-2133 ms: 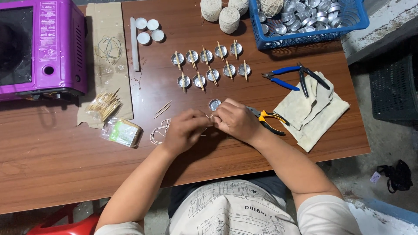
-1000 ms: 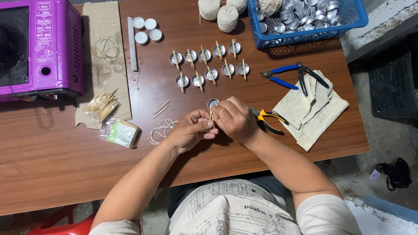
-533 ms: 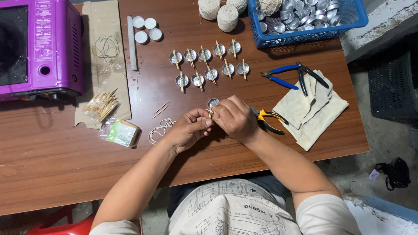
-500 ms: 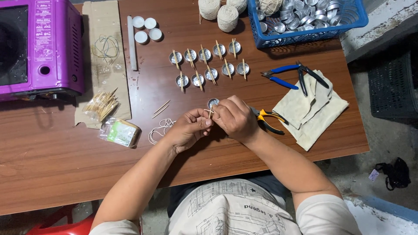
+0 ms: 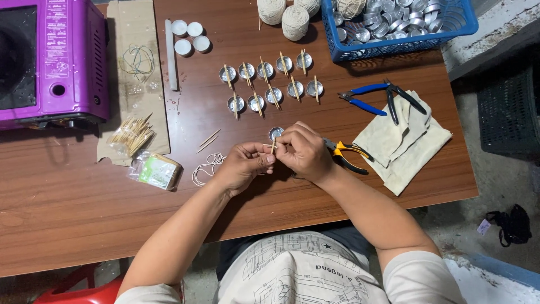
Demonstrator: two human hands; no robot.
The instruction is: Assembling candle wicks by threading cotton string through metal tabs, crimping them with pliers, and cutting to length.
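Note:
My left hand (image 5: 243,166) and my right hand (image 5: 304,152) meet over the brown table (image 5: 67,214), their fingertips pinching a thin wooden stick (image 5: 273,147) between them. Whether string is around the stick is too small to tell. A small empty metal cup (image 5: 275,133) sits on the table just beyond my fingers. Farther back stand two rows of metal cups with sticks laid across them (image 5: 269,84). A loose coil of white string (image 5: 205,167) lies left of my left hand.
A purple stove (image 5: 48,59) stands back left on cardboard. Nearby are loose sticks (image 5: 131,136), a small packet (image 5: 156,170), white tealights (image 5: 189,36), string balls (image 5: 284,14), a blue basket of metal cups (image 5: 394,22), blue pliers (image 5: 378,97), yellow pliers (image 5: 346,154) and a cloth (image 5: 406,143).
Both hands have shifted slightly and kept working the stick between their fingertips. Nothing else on the table has moved.

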